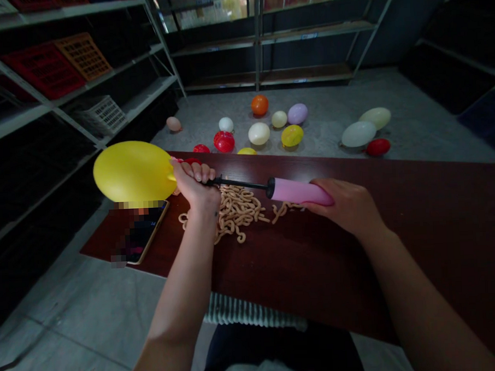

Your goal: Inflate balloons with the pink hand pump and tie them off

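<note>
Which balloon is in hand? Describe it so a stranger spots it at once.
Find the dark red table. At its left end, the left hand holds a yellow balloon by its neck. Unlike the other balloons on the floor beyond, it is held up.

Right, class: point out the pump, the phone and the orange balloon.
Pump [295, 191]: head view, on its pink body.
Phone [146, 233]: head view, on its dark screen.
Orange balloon [260, 105]: head view, on its rounded middle.

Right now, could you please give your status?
Left hand holding big yellow balloon by neck. Right hand gripping pink pump, rod out. Phone, beige pieces nearby on table.
</note>
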The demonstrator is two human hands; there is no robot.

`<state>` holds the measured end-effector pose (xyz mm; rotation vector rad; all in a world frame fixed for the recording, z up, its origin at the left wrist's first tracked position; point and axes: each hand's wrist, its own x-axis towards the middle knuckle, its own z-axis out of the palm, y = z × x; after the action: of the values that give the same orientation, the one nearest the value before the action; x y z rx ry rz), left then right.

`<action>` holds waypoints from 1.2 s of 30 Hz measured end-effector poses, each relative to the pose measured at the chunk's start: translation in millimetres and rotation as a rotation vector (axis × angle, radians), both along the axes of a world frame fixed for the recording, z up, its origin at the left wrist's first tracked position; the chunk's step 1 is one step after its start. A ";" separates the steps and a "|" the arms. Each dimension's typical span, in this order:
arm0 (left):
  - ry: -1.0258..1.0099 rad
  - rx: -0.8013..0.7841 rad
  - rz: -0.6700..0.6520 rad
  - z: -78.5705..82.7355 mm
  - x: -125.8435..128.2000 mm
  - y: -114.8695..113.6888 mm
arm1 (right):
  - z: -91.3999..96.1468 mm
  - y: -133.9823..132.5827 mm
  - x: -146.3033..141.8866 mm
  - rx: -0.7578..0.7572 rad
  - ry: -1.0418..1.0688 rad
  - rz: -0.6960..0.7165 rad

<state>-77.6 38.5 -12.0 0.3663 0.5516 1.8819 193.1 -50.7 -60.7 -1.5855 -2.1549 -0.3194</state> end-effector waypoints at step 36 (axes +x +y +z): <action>-0.055 -0.109 0.088 -8.6 -23.7 16.3 | -7.0 2.6 8.9 0.134 -0.137 0.060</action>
<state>-101.4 54.9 -20.6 0.2207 0.6391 1.9307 202.0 -48.2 -67.7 -1.4597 -2.2273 -0.5559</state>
